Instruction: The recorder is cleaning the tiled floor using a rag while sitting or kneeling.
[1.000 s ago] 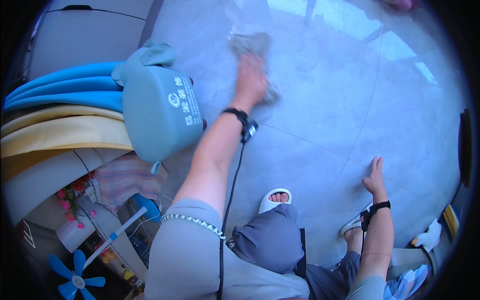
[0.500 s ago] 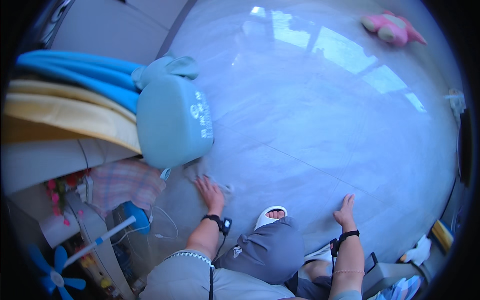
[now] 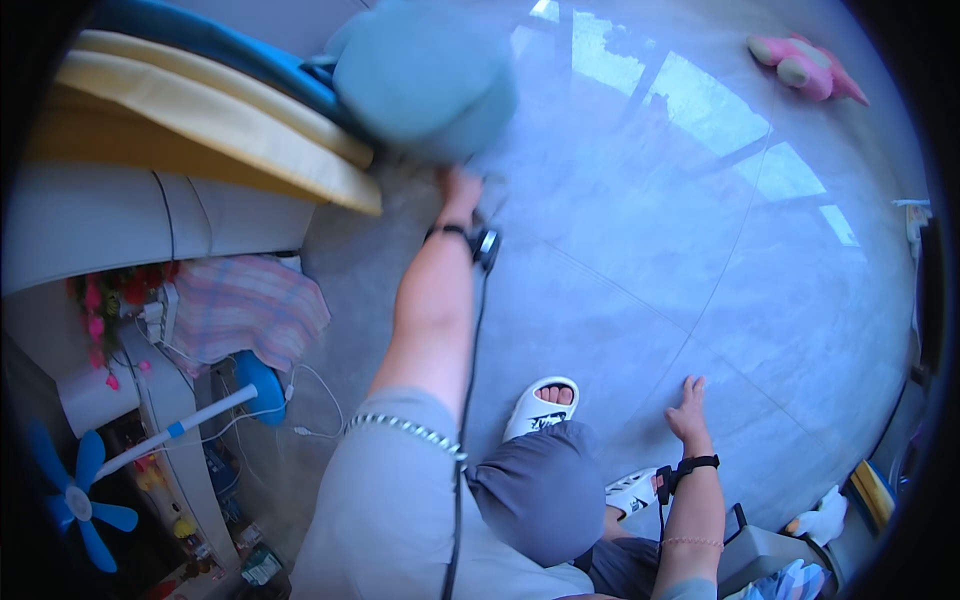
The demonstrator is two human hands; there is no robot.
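Home, with plush toy [image 3: 815,76], fan [image 3: 78,502]

Teal stool [image 3: 425,80] blocks left hand [image 3: 460,187] straight ahead, hiding fingers from me. Yellow panel [image 3: 220,110] bars way just left of stool. I see wide floor [image 3: 620,250] passage right of stool; pink plush toy [image 3: 812,70] obstructs far right of stool.

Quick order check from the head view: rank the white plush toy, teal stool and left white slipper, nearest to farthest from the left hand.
1. Teal stool, just beyond the left hand; blur hides whether they touch.
2. Left white slipper, lower middle.
3. White plush toy, far lower right.
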